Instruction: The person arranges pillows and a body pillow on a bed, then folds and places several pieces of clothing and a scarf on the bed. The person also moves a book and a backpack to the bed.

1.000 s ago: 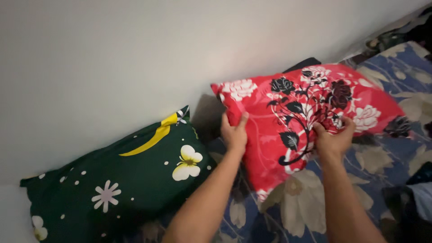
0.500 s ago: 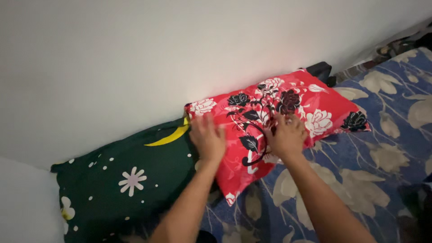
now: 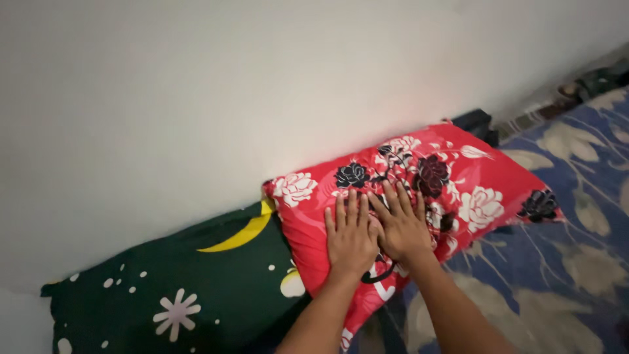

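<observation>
Now both hands lie flat, fingers spread and grasping nothing — the left hand [image 3: 351, 236] and right hand [image 3: 403, 226] touch side by side, pressed on the red floral pillow [image 3: 458, 177]. That pillow leans against the white wall [image 3: 196, 98] on the blue floral bedsheet [image 3: 557, 262], its lower corner overlapping the dark green pillow [image 3: 183, 288] beside it.

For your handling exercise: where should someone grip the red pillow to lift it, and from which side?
Probably by its two short ends, near the corners, coming from the open bed side. The red pillow leans against the wall, blocking its back, and overlaps the green pillow. Both the left hand and right hand press flat on its middle, gripping nothing.
</observation>
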